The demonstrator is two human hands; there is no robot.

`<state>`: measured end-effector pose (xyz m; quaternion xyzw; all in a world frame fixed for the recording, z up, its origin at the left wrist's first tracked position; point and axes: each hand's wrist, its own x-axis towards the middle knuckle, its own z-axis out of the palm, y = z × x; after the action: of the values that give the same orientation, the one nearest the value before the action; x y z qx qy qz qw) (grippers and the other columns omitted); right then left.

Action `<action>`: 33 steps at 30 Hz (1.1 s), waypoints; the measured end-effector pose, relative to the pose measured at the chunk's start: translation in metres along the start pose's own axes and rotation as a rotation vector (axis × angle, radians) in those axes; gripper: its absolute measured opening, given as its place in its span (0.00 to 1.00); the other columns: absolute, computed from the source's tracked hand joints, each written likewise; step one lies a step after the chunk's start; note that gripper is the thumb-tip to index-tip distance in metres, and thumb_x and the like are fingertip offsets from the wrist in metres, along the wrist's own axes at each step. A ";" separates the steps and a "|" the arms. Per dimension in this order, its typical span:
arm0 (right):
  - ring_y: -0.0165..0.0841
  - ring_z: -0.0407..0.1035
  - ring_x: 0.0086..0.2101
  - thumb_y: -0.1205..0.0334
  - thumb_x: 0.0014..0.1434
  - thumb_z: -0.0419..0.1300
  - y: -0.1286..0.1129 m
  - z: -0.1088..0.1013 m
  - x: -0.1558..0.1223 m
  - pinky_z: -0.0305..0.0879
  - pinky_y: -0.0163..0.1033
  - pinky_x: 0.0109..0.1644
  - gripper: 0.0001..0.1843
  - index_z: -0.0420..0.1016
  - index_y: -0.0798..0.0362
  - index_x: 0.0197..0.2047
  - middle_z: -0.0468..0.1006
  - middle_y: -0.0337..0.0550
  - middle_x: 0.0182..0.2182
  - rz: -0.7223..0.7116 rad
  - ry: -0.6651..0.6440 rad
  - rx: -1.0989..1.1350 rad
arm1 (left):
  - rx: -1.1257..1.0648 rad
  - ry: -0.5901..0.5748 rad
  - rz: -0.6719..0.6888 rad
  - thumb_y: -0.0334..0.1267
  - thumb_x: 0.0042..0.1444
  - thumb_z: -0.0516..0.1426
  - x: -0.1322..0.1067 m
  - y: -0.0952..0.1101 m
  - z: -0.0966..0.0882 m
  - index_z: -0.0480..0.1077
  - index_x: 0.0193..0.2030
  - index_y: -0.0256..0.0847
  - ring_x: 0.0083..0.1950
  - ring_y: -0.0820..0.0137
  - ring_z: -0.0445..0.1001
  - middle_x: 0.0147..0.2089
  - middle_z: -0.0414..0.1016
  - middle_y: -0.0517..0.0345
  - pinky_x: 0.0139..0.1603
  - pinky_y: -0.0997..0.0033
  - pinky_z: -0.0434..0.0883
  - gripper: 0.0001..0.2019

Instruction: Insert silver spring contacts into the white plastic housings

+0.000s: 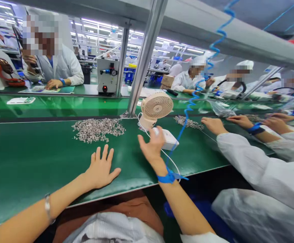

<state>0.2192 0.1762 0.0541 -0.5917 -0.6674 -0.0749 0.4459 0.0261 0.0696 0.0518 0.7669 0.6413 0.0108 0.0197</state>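
My left hand [101, 169] lies flat on the green work mat [35, 152], fingers spread and holding nothing. Just beyond its fingertips is a loose pile of small metal parts [96, 130], too small to name. My right hand [152, 145] is raised over the mat with thumb and fingers apart. It is nearest to a white box [170, 139] and partly covers it; whether it touches the box I cannot tell. Behind the box stands a beige desk fan [157, 106] with a white cable. A blue wrist strap [167, 176] circles my right wrist.
A blue coiled cord [192, 96] hangs down past the fan. A metal post [145, 57] rises behind the mat. Another parts pile [188, 122] lies near a co-worker's hand [214, 125] at right. Across the green line [73, 105] stand a control box [108, 77] and a seated person [61, 64].
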 end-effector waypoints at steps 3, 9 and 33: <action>0.61 0.46 0.56 0.48 0.45 0.63 0.048 -0.012 0.010 0.46 0.64 0.53 0.31 0.67 0.59 0.48 0.48 0.68 0.58 0.315 0.033 -0.149 | -0.036 -0.016 0.040 0.57 0.57 0.41 0.035 0.008 0.000 0.44 0.67 0.32 0.66 0.39 0.42 0.69 0.38 0.37 0.58 0.43 0.51 0.37; 0.57 0.55 0.51 0.51 0.35 0.66 0.079 -0.014 0.020 0.50 0.60 0.52 0.31 0.69 0.57 0.42 0.60 0.63 0.49 0.609 -0.024 -0.139 | -0.097 -0.021 0.078 0.60 0.56 0.40 0.093 0.019 0.001 0.43 0.66 0.26 0.66 0.40 0.42 0.68 0.38 0.32 0.59 0.44 0.50 0.41; 0.35 0.69 0.30 0.39 0.50 0.54 0.024 0.076 0.040 0.67 0.42 0.38 0.29 0.74 0.57 0.38 0.76 0.48 0.31 0.281 -0.427 0.575 | 0.140 0.802 0.713 0.60 0.58 0.40 0.029 0.011 0.004 0.66 0.46 0.27 0.29 0.69 0.66 0.31 0.72 0.52 0.32 0.67 0.60 0.33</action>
<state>0.2049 0.2595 0.0264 -0.5307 -0.6513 0.3022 0.4504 0.0424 0.0966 0.0481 0.8721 0.2979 0.2661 -0.2826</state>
